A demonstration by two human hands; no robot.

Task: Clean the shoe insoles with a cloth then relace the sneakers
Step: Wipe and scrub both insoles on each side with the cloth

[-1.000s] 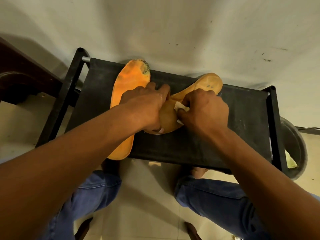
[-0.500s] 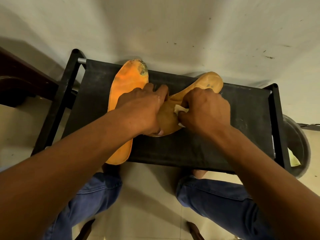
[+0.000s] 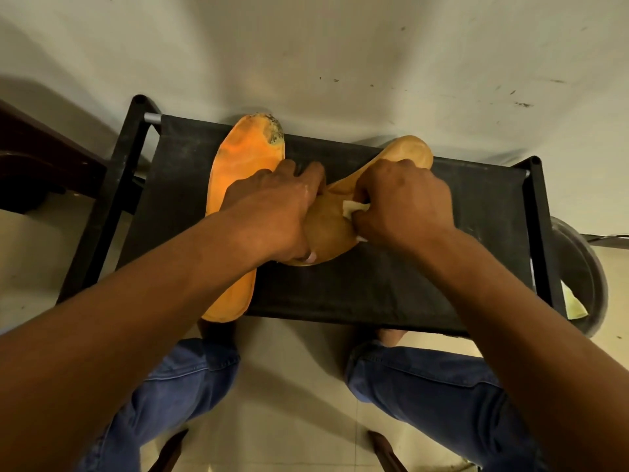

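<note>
Wiping step in hand: right hand (image 3: 405, 202) pinches the cloth (image 3: 354, 208) against the curled insole (image 3: 326, 229) at stool (image 3: 391, 287) centre, left hand (image 3: 272, 212) clamped on its near end. Second insole (image 3: 245, 165) lies flat at nine o'clock. Next, I'd judge, firm strokes towards one o'clock.

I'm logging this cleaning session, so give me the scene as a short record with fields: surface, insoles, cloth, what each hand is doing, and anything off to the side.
surface: black fabric-topped stool, against a pale wall
left insole: orange, lying flat, dark grime at its far tip, near end overhanging the stool edge
right insole: orange, bent up off the stool
cloth: small, white, pressed on the right insole
left hand: gripping the right insole's near end
right hand: pinching the cloth
side: dark round bin, far right on the floor
</note>
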